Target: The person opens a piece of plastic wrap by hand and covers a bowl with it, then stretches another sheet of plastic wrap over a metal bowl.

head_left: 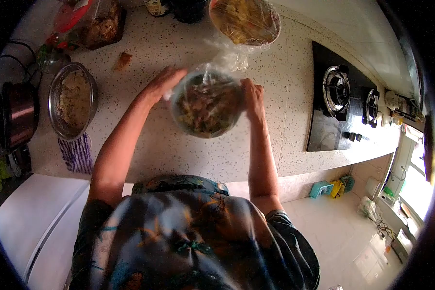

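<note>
A round bowl (182,118) of mixed, chopped-looking food stands on the speckled counter in front of me. Clear plastic wrap (209,77) lies over its top, bunched and shiny at the far side. At the bowl's left rim, my left hand (166,83) is slightly blurred, its fingers closed on the wrap's edge. My right hand (253,96) is closed at the right rim, gripping the wrap there; its fingertips are partly hidden. Just beyond is another bowl (246,24) of yellowish food, also covered with plastic wrap.
To the left are a metal bowl (51,108) of pale food, a purple striped cloth (76,153) and a dark reddish cooker (21,116). A gas stove (324,130) is set into the counter at right. Containers and a brown scrap (123,61) lie toward the back.
</note>
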Demonstrator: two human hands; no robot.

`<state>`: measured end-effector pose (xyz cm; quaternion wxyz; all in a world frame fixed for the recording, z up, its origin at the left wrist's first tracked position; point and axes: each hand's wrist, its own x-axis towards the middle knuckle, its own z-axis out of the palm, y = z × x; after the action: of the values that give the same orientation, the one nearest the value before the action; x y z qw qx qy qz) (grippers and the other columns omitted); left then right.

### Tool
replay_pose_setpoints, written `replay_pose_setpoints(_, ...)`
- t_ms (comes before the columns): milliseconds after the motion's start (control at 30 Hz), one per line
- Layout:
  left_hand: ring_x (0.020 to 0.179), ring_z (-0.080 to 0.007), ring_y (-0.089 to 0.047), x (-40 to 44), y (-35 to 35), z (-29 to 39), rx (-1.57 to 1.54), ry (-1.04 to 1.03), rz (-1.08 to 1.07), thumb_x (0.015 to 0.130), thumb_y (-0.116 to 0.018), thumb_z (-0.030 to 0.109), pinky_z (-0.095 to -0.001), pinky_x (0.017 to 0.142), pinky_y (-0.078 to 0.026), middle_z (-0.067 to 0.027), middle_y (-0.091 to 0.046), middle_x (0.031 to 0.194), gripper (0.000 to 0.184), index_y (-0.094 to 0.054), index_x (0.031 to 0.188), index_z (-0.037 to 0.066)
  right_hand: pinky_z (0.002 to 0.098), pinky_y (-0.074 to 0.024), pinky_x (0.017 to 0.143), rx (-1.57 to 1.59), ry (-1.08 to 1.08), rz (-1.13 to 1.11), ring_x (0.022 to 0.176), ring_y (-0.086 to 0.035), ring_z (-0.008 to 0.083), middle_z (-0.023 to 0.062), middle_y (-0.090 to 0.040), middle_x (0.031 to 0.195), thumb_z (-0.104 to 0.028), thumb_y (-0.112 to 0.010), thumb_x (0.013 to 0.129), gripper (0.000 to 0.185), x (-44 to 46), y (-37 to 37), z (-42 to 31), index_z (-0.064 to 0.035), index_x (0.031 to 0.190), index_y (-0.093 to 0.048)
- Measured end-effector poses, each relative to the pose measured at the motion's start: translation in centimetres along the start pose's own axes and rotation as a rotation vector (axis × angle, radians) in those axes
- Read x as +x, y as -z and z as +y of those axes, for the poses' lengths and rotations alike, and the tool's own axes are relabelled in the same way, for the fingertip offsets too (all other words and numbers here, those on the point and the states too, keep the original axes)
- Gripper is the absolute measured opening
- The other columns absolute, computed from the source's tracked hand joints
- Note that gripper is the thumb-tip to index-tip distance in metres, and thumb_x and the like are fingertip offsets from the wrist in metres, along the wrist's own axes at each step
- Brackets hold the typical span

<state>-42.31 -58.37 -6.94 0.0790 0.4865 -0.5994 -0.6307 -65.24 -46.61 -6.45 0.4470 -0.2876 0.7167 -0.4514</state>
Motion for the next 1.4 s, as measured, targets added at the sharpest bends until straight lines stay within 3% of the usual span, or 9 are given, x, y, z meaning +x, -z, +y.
replay_pose_setpoints(100, 0.057, -0.0098, -0.048, -0.3, 0.0, -0.9, -0.028, 0.036, 0.103, 0.082, -0.047, 0.033, -0.0262, 0.053, -0.037, -0.0003, -0.052, 0.064, 0.032, -0.056, 0.068, 0.006, 0.0267, -0.0263, 0.039, 0.161, 0.028, 0.001, 0.045, -0.036, 0.0092, -0.0005, -0.043, 0.052, -0.030, -0.053, 0.085, 0.036, 0.3, 0.2, 0.9, -0.0001, 0.065, -0.056)
replay_pose_setpoints(233, 0.059, -0.0080, -0.048, -0.7, 1.4, -1.8, 0.006, 0.018, 0.027, 0.085, -0.053, 0.040, -0.0272, 0.056, -0.040, 0.0031, -0.052, 0.062, 0.038, -0.059, 0.072, 0.004, 0.0252, -0.0397, 0.043, 0.074, -0.003, -0.057, 0.050, -0.051, 0.0110, 0.0048, -0.057, 0.060, -0.023, -0.061, 0.082, 0.027, -0.1, 1.3, 0.5, 0.0035, 0.081, -0.064)
replay_pose_setpoints(433, 0.054, -0.0102, -0.050, -3.5, 1.8, -0.9, 0.225, -0.111, 0.249, 0.089, -0.051, 0.036, -0.0276, 0.052, -0.041, -0.0024, -0.055, 0.061, 0.038, -0.057, 0.071, 0.004, 0.0284, -0.0525, 0.051, -0.086, 0.107, 0.058, 0.070, -0.065, 0.0165, 0.0125, -0.067, 0.090, -0.025, -0.066, 0.079, 0.032, -1.3, 3.2, -0.3, -0.0007, 0.101, -0.064)
replay_pose_setpoints(600, 0.061, -0.0098, -0.054, -7.9, 0.7, -1.0, 0.019, 0.074, 0.155, 0.090, -0.050, 0.034, -0.0263, 0.057, -0.043, -0.0029, -0.058, 0.067, 0.032, -0.060, 0.084, 0.004, 0.0267, -0.0501, 0.047, 0.022, -0.013, -0.231, 0.069, -0.061, 0.0145, 0.0089, -0.066, 0.086, -0.016, -0.056, 0.085, 0.022, -3.8, 3.7, -0.3, -0.0013, 0.099, -0.065)
replay_pose_setpoints(700, 0.069, -0.0099, -0.055, -8.7, -0.7, -2.4, -0.148, -0.036, 0.051, 0.089, -0.053, 0.027, -0.0256, 0.063, -0.043, -0.0027, -0.060, 0.075, 0.026, -0.059, 0.089, 0.002, 0.0262, -0.0509, 0.049, -0.016, -0.049, -0.307, 0.068, -0.060, 0.0135, 0.0083, -0.065, 0.084, -0.016, -0.053, 0.088, 0.024, -4.0, 2.9, 0.8, 0.0021, 0.100, -0.063)
replay_pose_setpoints(967, 0.068, -0.0113, -0.054, -8.6, 0.3, -2.3, -0.089, -0.124, 0.204, 0.088, -0.049, 0.015, -0.0257, 0.060, -0.045, -0.0050, -0.058, 0.080, 0.014, -0.055, 0.091, 0.003, 0.0277, -0.0516, 0.047, 0.050, 0.088, -0.330, 0.059, -0.059, 0.0149, 0.0110, -0.063, 0.079, -0.012, -0.053, 0.088, 0.022, -2.9, 0.0, -0.2, 0.0061, 0.096, -0.061)
replay_pose_setpoints(1133, 0.063, -0.0102, -0.050, -4.8, 5.6, -3.6, -0.067, -0.097, 0.366, 0.088, -0.048, 0.020, -0.0255, 0.053, -0.040, -0.0002, -0.052, 0.070, 0.016, -0.055, 0.086, 0.005, 0.0299, -0.0526, 0.049, 0.228, 0.142, -0.337, 0.059, -0.058, 0.0163, 0.0090, -0.058, 0.072, -0.006, -0.053, 0.083, 0.014, 0.6, -5.1, -1.2, 0.0067, 0.083, -0.060)
replay_pose_setpoints(1333, 0.070, -0.0108, -0.051, -2.9, 9.5, 0.0, -0.037, -0.102, 0.492, 0.087, -0.052, 0.031, -0.0278, 0.059, -0.042, -0.0011, -0.055, 0.078, 0.028, -0.059, 0.095, 0.005, 0.0335, -0.0534, 0.043, 0.287, 0.128, -0.246, 0.056, -0.059, 0.0214, 0.0128, -0.059, 0.074, -0.002, -0.050, 0.082, 0.017, 4.6, -9.6, -2.3, 0.0079, 0.090, -0.061)
replay_pose_setpoints(1400, 0.071, -0.0119, -0.053, -4.1, 8.8, 1.6, -0.154, 0.017, 0.688, 0.086, -0.054, 0.037, -0.0290, 0.057, -0.043, -0.0010, -0.057, 0.079, 0.033, -0.059, 0.091, 0.006, 0.0346, -0.0540, 0.044, 0.297, 0.122, -0.211, 0.057, -0.059, 0.0226, 0.0144, -0.060, 0.079, -0.003, -0.048, 0.083, 0.019, 4.1, -9.8, -2.3, 0.0078, 0.095, -0.059)
